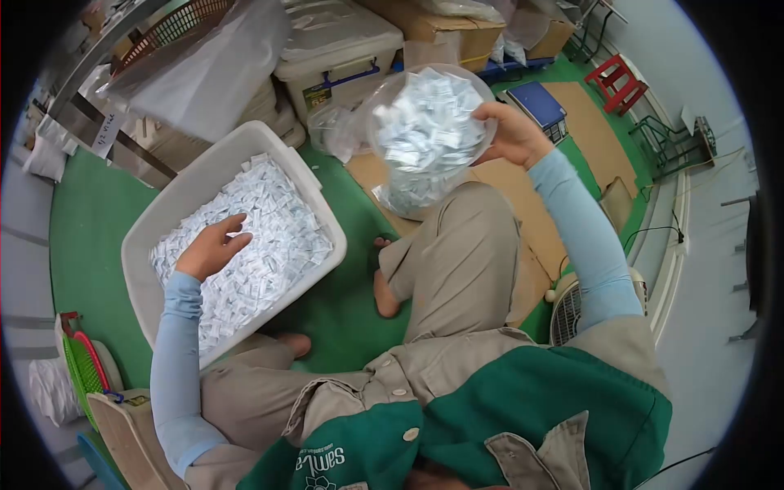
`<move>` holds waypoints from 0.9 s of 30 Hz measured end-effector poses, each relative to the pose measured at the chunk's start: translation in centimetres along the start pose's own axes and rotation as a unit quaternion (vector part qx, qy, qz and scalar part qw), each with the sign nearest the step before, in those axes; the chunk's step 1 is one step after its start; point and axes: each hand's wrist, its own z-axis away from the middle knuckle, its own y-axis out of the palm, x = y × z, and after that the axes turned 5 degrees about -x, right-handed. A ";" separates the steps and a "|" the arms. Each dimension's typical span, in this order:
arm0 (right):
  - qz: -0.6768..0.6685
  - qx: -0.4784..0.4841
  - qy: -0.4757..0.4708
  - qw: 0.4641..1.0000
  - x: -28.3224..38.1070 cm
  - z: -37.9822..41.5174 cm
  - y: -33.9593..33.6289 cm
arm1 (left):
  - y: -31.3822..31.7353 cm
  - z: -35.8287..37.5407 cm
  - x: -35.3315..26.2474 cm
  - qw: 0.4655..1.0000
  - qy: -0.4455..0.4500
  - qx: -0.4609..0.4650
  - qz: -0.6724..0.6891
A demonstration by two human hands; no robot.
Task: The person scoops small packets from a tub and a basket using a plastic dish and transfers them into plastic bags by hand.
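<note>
My right hand (520, 131) grips the rim of a round clear tub (372, 122), tilted toward me and heaped with small white sachets (431, 118). Under it, close to my knee, more sachets show in a clear container (416, 192) partly hidden by the tub. My left hand (214, 245) hovers low over a big white plastic bin (333, 214), its thumb and fingers apart and nothing visible between them. Loose white sachets (265, 216) of the same kind spread across the bin, right below that hand.
Flat cardboard (523, 192) lies on the green floor beside my knee. A blue scale (535, 106) stands beyond it, and a red stool (616, 84) near the wall. At the back are a lidded storage box (343, 49) and cartons (433, 33). A fan (566, 314) sits by my right elbow.
</note>
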 end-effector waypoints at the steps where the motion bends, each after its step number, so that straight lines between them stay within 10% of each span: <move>1: 0.074 -0.061 -0.001 0.995 0.9 0.2 -0.8 | 0.4 -0.6 0.1 1.000 0.010 0.009 -0.002; 7: 0.396 -0.128 -0.016 0.909 1.1 -2.1 0.3 | 1.9 -2.5 -0.3 0.999 0.015 0.034 0.019; 11: 0.667 -0.253 -0.178 0.678 -3.0 -5.8 4.4 | 3.1 -3.6 -3.1 0.997 0.033 0.044 0.048; 14: 0.679 -0.270 -0.246 0.637 -3.7 -4.6 6.3 | 4.2 -5.0 -6.0 0.993 0.072 0.048 0.082; 23: 0.374 -0.437 -0.563 0.593 -3.0 2.2 -4.2 | 13.2 -16.4 -14.0 0.961 0.039 -0.032 0.272; 27: 0.065 -0.537 -0.382 0.750 -10.4 -0.5 -11.7 | 15.1 -19.6 -14.8 0.961 0.002 -0.119 0.249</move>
